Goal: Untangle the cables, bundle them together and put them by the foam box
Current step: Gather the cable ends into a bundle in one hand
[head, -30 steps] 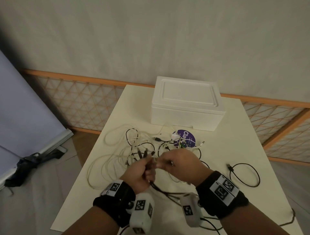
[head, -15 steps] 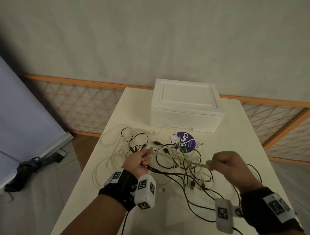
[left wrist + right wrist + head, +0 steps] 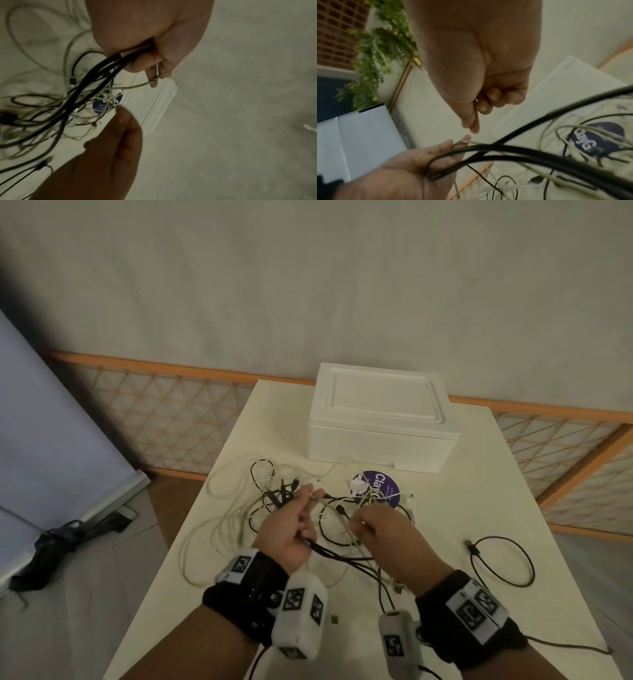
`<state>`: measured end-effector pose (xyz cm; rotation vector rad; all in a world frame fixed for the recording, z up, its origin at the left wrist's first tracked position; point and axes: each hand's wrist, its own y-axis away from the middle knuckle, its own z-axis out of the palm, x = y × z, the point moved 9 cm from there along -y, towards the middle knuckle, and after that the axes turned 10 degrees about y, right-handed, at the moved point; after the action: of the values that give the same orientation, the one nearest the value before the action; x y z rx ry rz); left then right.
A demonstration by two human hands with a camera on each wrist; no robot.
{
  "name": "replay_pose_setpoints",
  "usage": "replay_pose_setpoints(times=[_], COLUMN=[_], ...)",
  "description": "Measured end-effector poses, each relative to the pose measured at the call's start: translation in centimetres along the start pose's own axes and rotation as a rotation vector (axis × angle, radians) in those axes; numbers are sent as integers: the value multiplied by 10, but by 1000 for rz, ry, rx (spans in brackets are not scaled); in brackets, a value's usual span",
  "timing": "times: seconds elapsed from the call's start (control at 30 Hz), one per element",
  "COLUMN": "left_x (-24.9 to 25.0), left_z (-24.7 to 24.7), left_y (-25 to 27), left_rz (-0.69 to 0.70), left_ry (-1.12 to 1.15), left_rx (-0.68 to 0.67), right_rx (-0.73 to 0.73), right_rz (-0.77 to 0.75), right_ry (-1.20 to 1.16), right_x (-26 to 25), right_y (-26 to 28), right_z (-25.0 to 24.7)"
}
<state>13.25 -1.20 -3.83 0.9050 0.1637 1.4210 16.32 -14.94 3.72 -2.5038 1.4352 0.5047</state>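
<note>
In front of the foam box (image 3: 382, 426), near side: left hand (image 3: 286, 537) grips gathered black cable strands and pinches a pale end; right hand (image 3: 385, 534), just beside, curls loosely, contents unclear. Cables (image 3: 239, 508) sprawl between hands and box. Bare worktop (image 3: 496, 484) right of the box.

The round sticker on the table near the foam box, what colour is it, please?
The sticker is purple with white lettering, clearest in the head view.
</note>
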Motion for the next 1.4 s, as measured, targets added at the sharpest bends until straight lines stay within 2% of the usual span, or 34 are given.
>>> replay_pose_setpoints(times=[0.07, 0.13, 0.27, 0.37, 0.53, 0.7, 0.83, 0.97, 1.1, 1.27, 1.4], left_x=[4, -7, -22, -7, 21, 20, 25, 24, 17, 11, 7], left_z=[2, 13, 21, 11, 3, 10, 24, 39, 44, 40, 38], left_y=[3, 12, 18, 11, 4, 5, 18, 30, 35, 33, 38], left_rz=[-15, -29, -64, -75, -4, 73, 213, 288, 291, 279, 284], left_ry=[-15, -54, -146, -126, -90, -76, -122, -177, -211, -264, -269], left_rx=[-19, -57, -90, -68, -44, -49, -168, -277, -313, -335, -309], right_rx=[89, 117, 94, 80, 11, -48, -123, -139, -130, 3, -49], right_rz=[-45, -98, 14, -3, 29, -60, -57, -101, -119, -150, -219], right_ry=[6, -35, -264, -242, -270, -227, -223, -218, -274, -258, -206], right_x=[-3, -16, -13, -2, 21, 13, 13, -1, -22, -40, -55], right_y=[1, -2, -10, -3, 12, 17, 20, 18, 6, -8, -7], right_z=[-5, -5, -4, -12, -6, 1, 9, 9, 5, -15, -11])
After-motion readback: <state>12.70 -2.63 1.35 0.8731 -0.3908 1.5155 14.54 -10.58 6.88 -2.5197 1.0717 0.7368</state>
